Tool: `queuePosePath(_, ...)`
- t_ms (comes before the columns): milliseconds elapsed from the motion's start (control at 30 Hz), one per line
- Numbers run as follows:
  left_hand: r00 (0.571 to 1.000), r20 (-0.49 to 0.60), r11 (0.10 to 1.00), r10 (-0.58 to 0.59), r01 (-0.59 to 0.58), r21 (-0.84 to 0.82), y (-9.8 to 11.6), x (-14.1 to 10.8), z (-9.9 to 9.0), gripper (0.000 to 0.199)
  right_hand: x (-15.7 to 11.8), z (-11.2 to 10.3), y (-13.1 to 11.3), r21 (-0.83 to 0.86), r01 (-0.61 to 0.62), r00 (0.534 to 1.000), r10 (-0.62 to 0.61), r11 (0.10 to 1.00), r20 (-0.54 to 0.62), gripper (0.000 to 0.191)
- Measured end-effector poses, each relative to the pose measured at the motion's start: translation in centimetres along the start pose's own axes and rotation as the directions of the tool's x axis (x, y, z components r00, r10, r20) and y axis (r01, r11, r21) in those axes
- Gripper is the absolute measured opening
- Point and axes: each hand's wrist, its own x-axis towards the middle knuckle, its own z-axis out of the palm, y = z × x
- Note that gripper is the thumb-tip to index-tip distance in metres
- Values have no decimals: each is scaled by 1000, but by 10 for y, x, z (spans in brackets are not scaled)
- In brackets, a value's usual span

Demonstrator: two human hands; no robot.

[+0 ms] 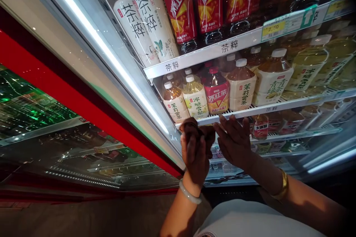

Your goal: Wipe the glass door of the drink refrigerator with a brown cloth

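Observation:
My left hand (pixel 196 150), with a pale bangle at the wrist, is raised before the lower shelf edge. Its fingers are curled around a dark brown item (pixel 191 126) too dim to identify. My right hand (pixel 235 140), a gold bracelet on its wrist, is just to the right with fingers spread and nothing visible in it. Above my hands stand a bottle with a white label (pixel 175 108), a pale yellow-green bottle (pixel 195 100), a red-labelled bottle (pixel 217 94) and a jasmine tea bottle (pixel 241 87).
The upper shelf edge (pixel 200 52) carries tall white bottles (pixel 155 14) and red tea bottles (pixel 178 7). A lit strip (pixel 111 59) and a red frame (pixel 83 107) run diagonally at left. Lower shelves hold more bottles (pixel 260 127).

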Motion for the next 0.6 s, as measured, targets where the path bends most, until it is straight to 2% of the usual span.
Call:
queuePosePath(100, 998, 70, 999, -9, 12, -44, 13, -24, 6, 64, 0, 1, 1, 11, 7, 1000, -7, 1000, -16, 64)
queuePosePath(200, 990, 135, 993, -38, 52, -106, 7, -33, 3, 63, 0, 0, 2, 17, 10, 1000, -10, 1000, -12, 63)
queuePosePath(367, 994, 56, 995, -96, 97, -22, -25, -36, -14, 67, -2, -1, 4, -6, 25, 1000, -25, 1000, 3, 75)
queuePosePath(467, 994, 37, 995, -100, 100, 25, -22, -49, -15, 63, -3, 0, 3, -19, 30, 1000, -30, 999, 7, 76)
queuePosePath(600, 984, 123, 991, -132, 131, 10, -16, -63, -11, 40, -3, 1, 3, -32, 26, 1000, -26, 999, 7, 74)
